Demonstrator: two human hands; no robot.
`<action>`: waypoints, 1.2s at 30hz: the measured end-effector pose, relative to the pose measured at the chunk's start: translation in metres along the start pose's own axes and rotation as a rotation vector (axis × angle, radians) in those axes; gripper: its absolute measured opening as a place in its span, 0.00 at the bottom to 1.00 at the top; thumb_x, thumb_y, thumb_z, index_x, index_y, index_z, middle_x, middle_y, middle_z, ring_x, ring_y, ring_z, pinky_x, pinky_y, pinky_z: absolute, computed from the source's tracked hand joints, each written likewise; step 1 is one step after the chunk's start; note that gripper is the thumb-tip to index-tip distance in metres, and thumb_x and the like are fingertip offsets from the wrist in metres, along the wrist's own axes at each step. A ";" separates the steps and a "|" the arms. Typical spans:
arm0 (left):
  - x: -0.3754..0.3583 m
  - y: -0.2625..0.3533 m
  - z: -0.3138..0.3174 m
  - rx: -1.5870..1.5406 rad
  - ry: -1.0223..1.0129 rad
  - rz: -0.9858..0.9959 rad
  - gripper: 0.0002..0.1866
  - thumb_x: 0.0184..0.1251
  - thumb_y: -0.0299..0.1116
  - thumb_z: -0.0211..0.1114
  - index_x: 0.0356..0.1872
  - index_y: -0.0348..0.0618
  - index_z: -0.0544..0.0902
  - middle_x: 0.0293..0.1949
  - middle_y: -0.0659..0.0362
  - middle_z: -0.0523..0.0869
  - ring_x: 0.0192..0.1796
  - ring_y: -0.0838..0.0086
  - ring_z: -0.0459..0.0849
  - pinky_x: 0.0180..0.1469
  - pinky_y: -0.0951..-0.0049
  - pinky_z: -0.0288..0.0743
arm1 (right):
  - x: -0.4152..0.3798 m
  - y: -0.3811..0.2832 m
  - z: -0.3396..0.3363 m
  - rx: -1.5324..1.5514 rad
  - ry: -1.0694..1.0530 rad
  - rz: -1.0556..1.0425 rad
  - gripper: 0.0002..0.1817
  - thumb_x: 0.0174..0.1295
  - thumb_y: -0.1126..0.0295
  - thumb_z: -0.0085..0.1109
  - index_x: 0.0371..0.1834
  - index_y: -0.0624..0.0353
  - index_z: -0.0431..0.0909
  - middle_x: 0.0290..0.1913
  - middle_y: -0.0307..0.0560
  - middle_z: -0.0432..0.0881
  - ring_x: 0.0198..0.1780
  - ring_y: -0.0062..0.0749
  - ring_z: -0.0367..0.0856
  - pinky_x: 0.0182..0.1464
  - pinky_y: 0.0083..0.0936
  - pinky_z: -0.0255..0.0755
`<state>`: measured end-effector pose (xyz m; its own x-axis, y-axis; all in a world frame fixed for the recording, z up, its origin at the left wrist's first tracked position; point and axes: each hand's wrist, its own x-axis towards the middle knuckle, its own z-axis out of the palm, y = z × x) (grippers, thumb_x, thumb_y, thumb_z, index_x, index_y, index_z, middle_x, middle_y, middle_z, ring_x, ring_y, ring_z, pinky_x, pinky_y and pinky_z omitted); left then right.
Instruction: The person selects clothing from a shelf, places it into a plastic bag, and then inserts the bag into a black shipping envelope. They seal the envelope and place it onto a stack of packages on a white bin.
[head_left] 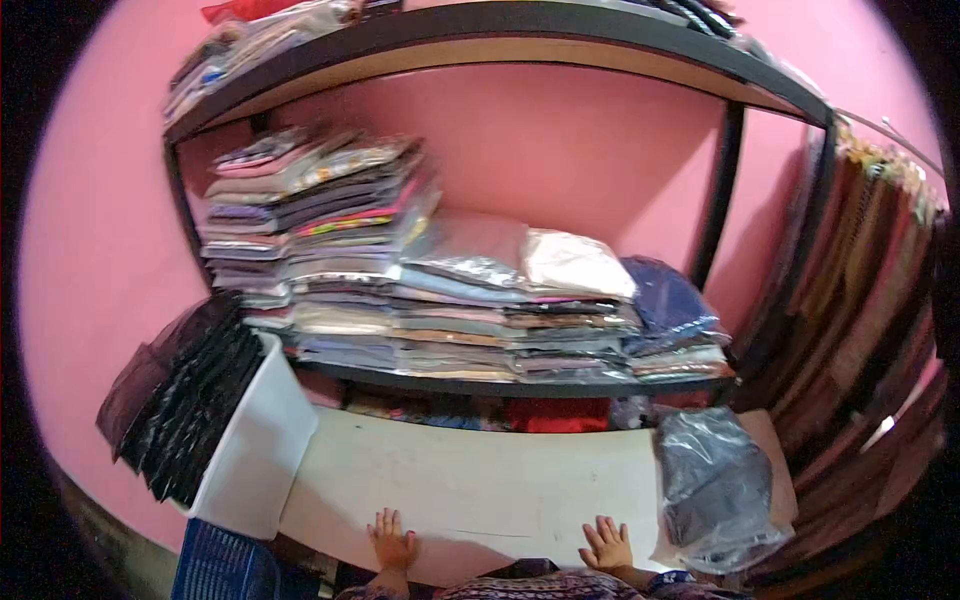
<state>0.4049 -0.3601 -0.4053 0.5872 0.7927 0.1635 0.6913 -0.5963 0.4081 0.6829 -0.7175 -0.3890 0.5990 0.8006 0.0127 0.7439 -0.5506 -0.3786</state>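
My left hand (392, 541) lies flat on the pale tabletop (450, 470) near its front edge, fingers spread and holding nothing. To the right, my right hand (606, 545) rests palm down on the same surface, its fingers apart as well. A dark grey folded garment in a clear plastic bag (715, 480) lies on the table's right end, beyond my right hand and apart from it. Left of my left hand stands a white bin (262, 440), packed with black plastic-wrapped packets (200, 400).
Behind the table, a black-framed shelf (540, 386) carries tall stacks of plastic-wrapped folded clothes (340, 250). More bagged items (260, 50) lie on the upper shelf. Dark garments (860, 290) hang at the right. A blue basket (225, 565) sits below the bin.
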 end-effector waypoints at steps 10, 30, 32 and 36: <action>0.001 -0.013 0.008 0.104 -0.010 -0.023 0.35 0.59 0.51 0.55 0.68 0.48 0.63 0.70 0.54 0.60 0.74 0.58 0.51 0.71 0.46 0.39 | 0.001 0.004 0.002 -0.082 -0.098 0.011 0.35 0.65 0.45 0.40 0.72 0.51 0.55 0.74 0.58 0.48 0.75 0.55 0.42 0.71 0.59 0.33; -0.003 -0.029 0.011 0.145 0.043 0.065 0.33 0.60 0.52 0.55 0.65 0.48 0.67 0.67 0.53 0.65 0.70 0.56 0.59 0.67 0.42 0.47 | 0.082 -0.007 0.058 -0.044 0.050 -0.004 0.32 0.58 0.51 0.54 0.64 0.54 0.61 0.67 0.58 0.57 0.68 0.58 0.52 0.65 0.63 0.44; 0.014 -0.050 -0.002 0.159 0.043 0.133 0.33 0.60 0.53 0.55 0.65 0.48 0.67 0.66 0.53 0.65 0.69 0.56 0.61 0.67 0.42 0.48 | 0.162 -0.056 0.050 0.109 0.280 -0.290 0.25 0.49 0.64 0.63 0.49 0.65 0.70 0.56 0.63 0.69 0.57 0.61 0.66 0.58 0.53 0.59; 0.025 -0.144 -0.047 -0.002 -0.078 0.396 0.33 0.62 0.55 0.54 0.66 0.50 0.66 0.66 0.52 0.66 0.67 0.53 0.64 0.64 0.39 0.53 | 0.312 -0.279 -0.086 0.249 0.368 -0.787 0.18 0.53 0.73 0.60 0.47 0.65 0.72 0.50 0.60 0.73 0.50 0.57 0.72 0.53 0.43 0.67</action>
<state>0.3004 -0.2484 -0.4180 0.8383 0.4897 0.2396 0.4043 -0.8533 0.3295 0.6872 -0.3344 -0.1997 0.0325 0.7741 0.6323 0.9186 0.2261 -0.3240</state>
